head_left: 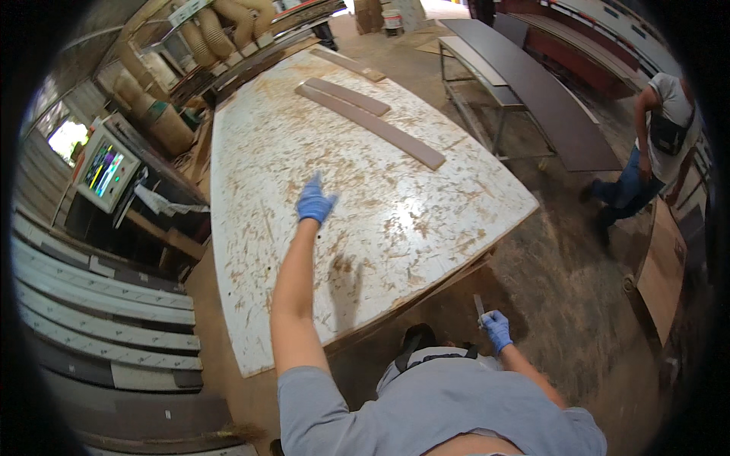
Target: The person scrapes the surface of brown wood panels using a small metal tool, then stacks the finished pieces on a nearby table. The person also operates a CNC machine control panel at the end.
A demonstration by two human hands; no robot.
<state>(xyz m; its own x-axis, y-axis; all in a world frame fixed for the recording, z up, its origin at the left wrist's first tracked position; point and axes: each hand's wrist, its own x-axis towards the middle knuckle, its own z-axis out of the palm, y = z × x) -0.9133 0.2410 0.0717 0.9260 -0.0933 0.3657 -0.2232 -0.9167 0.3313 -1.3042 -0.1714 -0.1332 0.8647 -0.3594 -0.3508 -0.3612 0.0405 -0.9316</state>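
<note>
My left hand (315,203), in a blue glove, reaches out over a large white worktable (258,175) scuffed with brown marks. Its fingers are stretched and the thumb stands apart, with nothing in the hand. Low at my right side, beyond the table's near edge, my right hand (497,331) is closed in a blue glove. From it sticks up a narrow flat blade-like tool (478,305); its exact kind is too small to make out. Brown strips lie toward the table's far end: a long strip (380,131), a shorter strip (353,97) beside it, and another strip (350,64) farther off.
A control screen (109,169) stands left of the table, above stacked panels (114,323). Ribbed hoses (215,34) hang at the far left. A metal-framed stand (498,125) bears long dark boards (532,87). At the right, a person (654,144) is on the floor beside a brown panel (661,266).
</note>
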